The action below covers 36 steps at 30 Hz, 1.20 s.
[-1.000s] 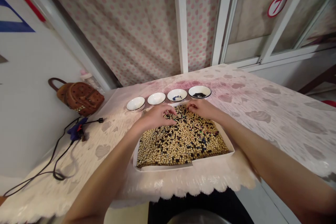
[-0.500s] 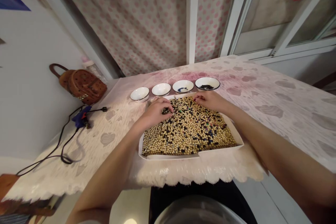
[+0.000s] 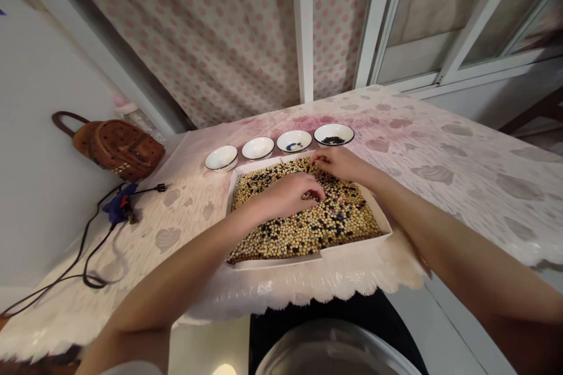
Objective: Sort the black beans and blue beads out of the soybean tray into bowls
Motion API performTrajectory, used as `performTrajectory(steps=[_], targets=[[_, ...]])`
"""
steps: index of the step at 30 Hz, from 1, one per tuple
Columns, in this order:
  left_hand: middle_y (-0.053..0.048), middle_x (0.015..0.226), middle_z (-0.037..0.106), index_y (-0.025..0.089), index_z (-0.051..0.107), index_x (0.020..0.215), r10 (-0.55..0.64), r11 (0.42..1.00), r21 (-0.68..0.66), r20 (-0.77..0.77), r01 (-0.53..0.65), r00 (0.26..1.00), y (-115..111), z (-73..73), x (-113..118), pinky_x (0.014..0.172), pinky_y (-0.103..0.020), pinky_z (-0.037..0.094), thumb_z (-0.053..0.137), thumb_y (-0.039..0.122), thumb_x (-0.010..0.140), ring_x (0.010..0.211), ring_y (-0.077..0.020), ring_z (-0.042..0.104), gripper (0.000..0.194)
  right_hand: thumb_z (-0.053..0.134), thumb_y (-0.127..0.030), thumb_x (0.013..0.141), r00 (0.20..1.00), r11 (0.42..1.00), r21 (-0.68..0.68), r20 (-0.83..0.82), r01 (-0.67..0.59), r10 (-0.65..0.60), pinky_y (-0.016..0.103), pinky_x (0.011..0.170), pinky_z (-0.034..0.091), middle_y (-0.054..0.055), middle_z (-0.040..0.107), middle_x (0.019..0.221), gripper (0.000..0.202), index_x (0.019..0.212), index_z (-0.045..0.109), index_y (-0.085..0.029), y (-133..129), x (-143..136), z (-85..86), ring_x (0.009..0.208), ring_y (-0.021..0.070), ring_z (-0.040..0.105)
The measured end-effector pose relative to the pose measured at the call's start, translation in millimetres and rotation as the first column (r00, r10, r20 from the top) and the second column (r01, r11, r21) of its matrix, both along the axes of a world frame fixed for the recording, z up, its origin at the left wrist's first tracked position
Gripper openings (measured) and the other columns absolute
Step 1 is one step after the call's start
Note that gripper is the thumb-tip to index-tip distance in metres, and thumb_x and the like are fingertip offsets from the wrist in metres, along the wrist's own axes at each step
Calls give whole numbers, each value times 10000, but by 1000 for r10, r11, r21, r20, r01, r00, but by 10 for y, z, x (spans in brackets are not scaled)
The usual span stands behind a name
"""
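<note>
A shallow white box [image 3: 356, 249] full of small beads [image 3: 281, 240], mostly tan with black, blue and a few other colours mixed in, lies near the table's front edge. My left hand [image 3: 297, 194] is over the middle of the beads, fingers curled down to them; whatever it pinches is too small to name. At the box's back right edge is my right hand [image 3: 336, 163], its fingertips pressed together over the beads, their contents hidden. Behind the box stand four white bowls: one with black beads [image 3: 333, 140], one with blue beads [image 3: 294, 146], and two bare inside [image 3: 257, 148], [image 3: 221, 158].
A patterned cloth [image 3: 422, 158] covers the table. On the left lie a brown bag [image 3: 125, 146], a bottle [image 3: 136, 114] and a blue tool [image 3: 121, 205] with a black cable. A round metal-rimmed thing [image 3: 329, 351] is below the front edge. A curtain hangs behind.
My left hand has moved right, from the box's back left part to the middle of the beads. My right hand stays at the back edge. The view has shifted slightly.
</note>
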<state>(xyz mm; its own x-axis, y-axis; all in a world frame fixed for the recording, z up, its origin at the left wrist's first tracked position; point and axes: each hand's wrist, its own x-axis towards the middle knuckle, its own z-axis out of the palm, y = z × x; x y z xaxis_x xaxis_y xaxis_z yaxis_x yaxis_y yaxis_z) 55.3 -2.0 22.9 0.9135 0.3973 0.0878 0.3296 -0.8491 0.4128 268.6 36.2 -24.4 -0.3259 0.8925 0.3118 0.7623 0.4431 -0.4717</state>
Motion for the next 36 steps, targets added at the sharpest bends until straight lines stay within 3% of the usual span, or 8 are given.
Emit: performTrajectory(steps=[20, 26, 31, 34, 36], targets=[[-51, 905, 694, 163, 692, 879, 31, 997, 71, -86, -25, 996, 12, -5, 126, 774, -289, 460, 596, 122, 820, 849, -165, 615, 120, 538, -188, 851, 1000, 1000, -8, 12, -7, 7, 308, 683, 418, 70, 730, 861, 203, 933, 722, -169, 7, 7, 9, 747, 182, 626], [-42, 880, 685, 177, 666, 865, 58, 995, 77, -2, -58, 998, 25, 7, 89, 759, -290, 471, 574, 144, 818, 827, -162, 618, 109, 526, -173, 849, 1000, 1000, -15, 8, -3, 3, 304, 677, 410, 72, 726, 844, 198, 904, 716, -165, -18, -7, 37, 747, 183, 626], [-31, 857, 705, 170, 658, 893, 262, 964, -3, 178, -265, 949, 462, 49, 20, 705, -257, 487, 569, 149, 810, 770, -140, 635, 124, 519, -162, 848, 998, 1000, -6, 61, 8, -8, 299, 682, 402, 84, 723, 865, 210, 911, 720, -158, -30, -18, 55, 759, 182, 619], [-35, 859, 713, 154, 668, 898, 416, 899, 56, 198, -434, 888, 858, 42, 45, 713, -240, 501, 594, 108, 771, 777, -139, 650, 154, 521, -169, 853, 998, 1000, -9, 59, 5, -4, 293, 666, 394, 68, 715, 827, 216, 928, 723, -161, -30, -12, 55, 719, 171, 605], [-48, 821, 709, 138, 675, 880, 465, 869, 90, 192, -487, 865, 1066, 10, 78, 705, -252, 506, 593, 79, 751, 759, -156, 650, 164, 525, -161, 847, 999, 1000, -12, 45, -2, 3, 286, 658, 393, 62, 711, 813, 219, 936, 725, -157, -27, -7, 52, 709, 168, 602]])
